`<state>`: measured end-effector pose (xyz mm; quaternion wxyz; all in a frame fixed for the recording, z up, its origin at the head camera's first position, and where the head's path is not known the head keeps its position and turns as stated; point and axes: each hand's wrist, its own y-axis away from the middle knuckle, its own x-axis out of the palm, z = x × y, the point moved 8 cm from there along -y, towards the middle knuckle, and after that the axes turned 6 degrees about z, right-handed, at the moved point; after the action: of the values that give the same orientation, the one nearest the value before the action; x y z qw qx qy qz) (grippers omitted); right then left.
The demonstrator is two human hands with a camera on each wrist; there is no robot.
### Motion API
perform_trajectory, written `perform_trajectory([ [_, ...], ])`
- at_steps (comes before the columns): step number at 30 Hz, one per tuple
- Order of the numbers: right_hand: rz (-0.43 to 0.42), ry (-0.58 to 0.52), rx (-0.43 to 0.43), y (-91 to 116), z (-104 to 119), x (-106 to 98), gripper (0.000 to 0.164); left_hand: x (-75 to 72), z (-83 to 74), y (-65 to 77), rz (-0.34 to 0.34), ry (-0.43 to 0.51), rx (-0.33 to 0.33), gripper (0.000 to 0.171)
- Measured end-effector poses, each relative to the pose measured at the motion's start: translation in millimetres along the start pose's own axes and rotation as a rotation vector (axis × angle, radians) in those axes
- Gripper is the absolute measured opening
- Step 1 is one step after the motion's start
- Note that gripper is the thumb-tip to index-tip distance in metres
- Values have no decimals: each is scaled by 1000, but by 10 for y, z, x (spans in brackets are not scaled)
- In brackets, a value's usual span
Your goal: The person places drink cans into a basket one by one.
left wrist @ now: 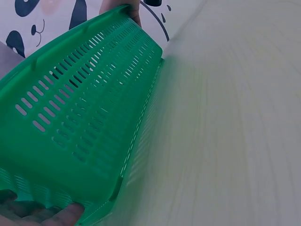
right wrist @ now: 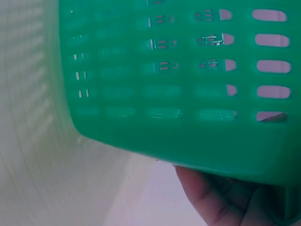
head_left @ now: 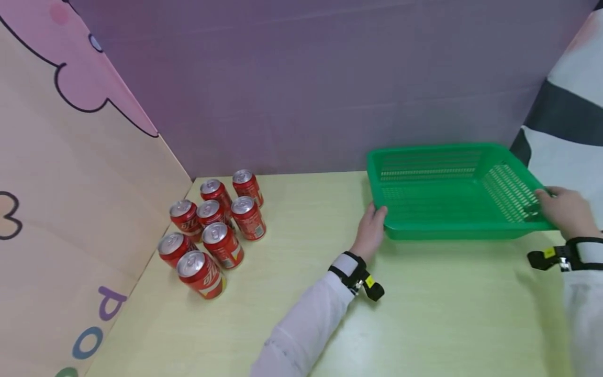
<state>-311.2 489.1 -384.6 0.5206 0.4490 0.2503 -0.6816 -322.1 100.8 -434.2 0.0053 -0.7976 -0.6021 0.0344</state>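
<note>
Basket [head_left: 452, 231] | long axis left-to-right | mouth up | held at both ends

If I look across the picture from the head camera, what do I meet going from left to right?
Eight red cans → the person's left hand → a green basket, held between the two hands → the person's right hand.

Blue "O" [head_left: 76, 345] and unclear purple letter [head_left: 113, 293] on the left wall [head_left: 89, 193], illegible script on red cans [head_left: 209, 281]
</note>
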Motion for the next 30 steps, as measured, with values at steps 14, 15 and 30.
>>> perform_trajectory([
  [14, 89, -99, 26, 164, 131, 199, 74, -266, 16, 188, 7, 114, -15, 44],
  [15, 90, -103, 23, 176, 146, 208, 74, -285, 18, 207, 6, 129, -16, 42],
  [30, 135, -128, -70, 335, 321, 312, 81, -551, 75, 450, -15, 144, -8, 48],
])
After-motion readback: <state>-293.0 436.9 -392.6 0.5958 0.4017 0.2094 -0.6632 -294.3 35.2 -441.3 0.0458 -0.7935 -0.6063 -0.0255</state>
